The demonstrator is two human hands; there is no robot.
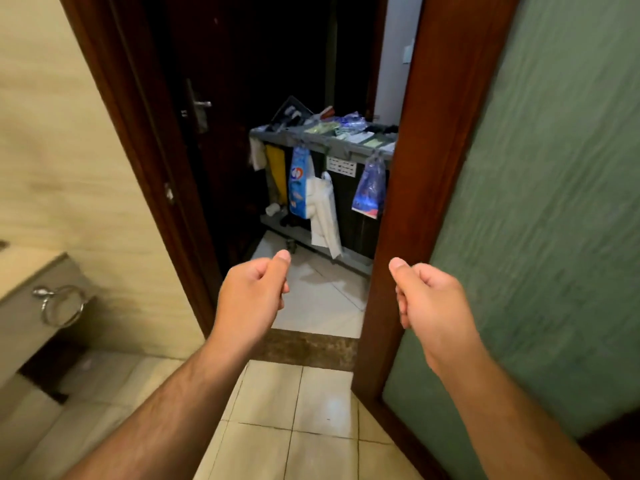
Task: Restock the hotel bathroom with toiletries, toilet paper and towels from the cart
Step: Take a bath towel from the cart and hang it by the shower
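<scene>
Through the bathroom doorway I see the grey housekeeping cart (277, 132) standing in the dark hallway. Small toiletry packets (349, 131) lie on its top tray. A blue-and-white bag (300, 183), a white plastic bag (323, 216) and a purple bag (370, 188) hang from its front rail. My left hand (252, 296) and my right hand (429, 299) are both raised in front of me, fingers curled into loose fists with thumbs up, holding nothing. Both are well short of the cart.
A dark wooden door frame (415, 202) borders the opening, with a green frosted glass door (554, 202) swung open on the right. A chrome towel ring (64, 304) hangs on the vanity front at the left. A brown threshold (311, 348) crosses the tiled floor.
</scene>
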